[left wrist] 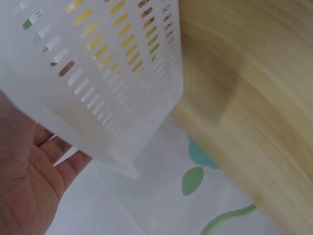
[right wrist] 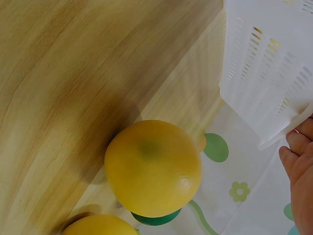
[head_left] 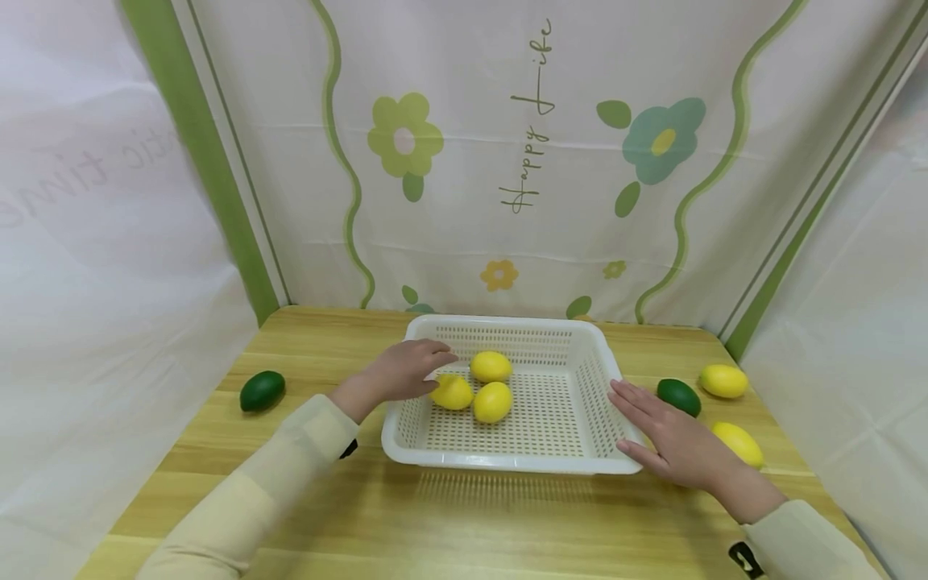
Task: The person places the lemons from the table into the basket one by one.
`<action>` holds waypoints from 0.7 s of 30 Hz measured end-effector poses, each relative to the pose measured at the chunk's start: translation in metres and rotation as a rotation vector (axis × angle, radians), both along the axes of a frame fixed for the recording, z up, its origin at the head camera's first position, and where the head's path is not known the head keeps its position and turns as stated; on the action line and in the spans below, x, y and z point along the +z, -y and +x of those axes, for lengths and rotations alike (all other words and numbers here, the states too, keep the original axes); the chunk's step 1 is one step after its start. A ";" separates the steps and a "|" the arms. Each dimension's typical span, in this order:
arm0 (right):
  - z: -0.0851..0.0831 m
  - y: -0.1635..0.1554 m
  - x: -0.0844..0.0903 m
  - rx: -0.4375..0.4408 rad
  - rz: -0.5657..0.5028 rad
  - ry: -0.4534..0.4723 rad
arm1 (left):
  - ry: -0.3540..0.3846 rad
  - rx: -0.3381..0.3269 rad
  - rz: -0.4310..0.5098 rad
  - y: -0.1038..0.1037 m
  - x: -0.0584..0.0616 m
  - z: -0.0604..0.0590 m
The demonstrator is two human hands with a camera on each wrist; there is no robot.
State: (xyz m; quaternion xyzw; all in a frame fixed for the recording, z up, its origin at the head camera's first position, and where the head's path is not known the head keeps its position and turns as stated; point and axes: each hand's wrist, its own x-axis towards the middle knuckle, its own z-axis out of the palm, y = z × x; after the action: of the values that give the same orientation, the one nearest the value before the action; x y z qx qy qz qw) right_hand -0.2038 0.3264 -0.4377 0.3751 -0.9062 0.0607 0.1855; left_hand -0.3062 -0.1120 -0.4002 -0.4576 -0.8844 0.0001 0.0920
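Observation:
A white perforated plastic basket (head_left: 536, 462) stands at the middle of the wooden table. Inside it, toward the left, lie three yellow lemons, among them a back lemon (head_left: 490, 366), a front lemon (head_left: 493, 403) and a left lemon (head_left: 453, 392). My left hand (head_left: 406, 369) reaches over the basket's left rim, its loosely bent fingertips right by the left lemon. In the left wrist view that hand (left wrist: 36, 181) shows beyond the rim, fingers partly hidden. My right hand (head_left: 674, 439) lies at the right rim, fingers extended, fingertips touching it.
Right of the basket are a dark green lemon-shaped fruit (head_left: 679, 396), a yellow lemon (head_left: 723, 381) and another lemon (head_left: 738, 445) beside my right wrist. One more dark green fruit (head_left: 263, 391) lies on the table's left. A printed curtain (head_left: 464, 201) hangs behind the table (head_left: 348, 515).

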 end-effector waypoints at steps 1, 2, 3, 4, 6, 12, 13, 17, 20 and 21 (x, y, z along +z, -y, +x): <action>0.000 0.000 0.000 0.001 -0.001 0.001 | -0.004 0.006 -0.003 0.001 0.001 0.000; 0.000 0.000 0.000 0.002 0.000 0.002 | -0.007 0.008 -0.001 0.003 0.002 0.001; 0.000 0.000 0.000 0.002 0.001 0.001 | -0.011 0.011 -0.002 0.004 0.003 0.001; 0.000 0.000 0.000 0.001 0.001 0.001 | -0.014 0.010 0.001 0.006 0.004 0.002; 0.000 0.000 0.000 0.002 0.001 0.001 | -0.011 0.008 0.018 0.009 0.007 0.003; 0.000 0.000 0.001 0.002 0.005 -0.004 | -0.015 0.026 0.075 0.019 0.011 0.004; 0.000 0.000 0.001 0.001 0.006 -0.003 | -0.023 0.028 0.082 0.020 0.013 0.004; 0.000 0.000 0.001 -0.001 0.007 0.000 | -0.053 0.029 0.105 0.027 0.018 0.006; 0.000 0.000 0.001 -0.002 0.008 0.002 | -0.086 0.025 0.124 0.034 0.020 0.008; 0.000 0.000 0.001 -0.002 0.008 0.002 | -0.099 0.023 0.130 0.036 0.020 0.008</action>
State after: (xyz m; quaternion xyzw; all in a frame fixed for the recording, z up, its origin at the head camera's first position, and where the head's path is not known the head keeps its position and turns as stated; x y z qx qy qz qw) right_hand -0.2041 0.3269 -0.4372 0.3750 -0.9070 0.0571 0.1830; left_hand -0.2982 -0.1478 -0.3803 -0.4401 -0.8821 -0.0335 0.1648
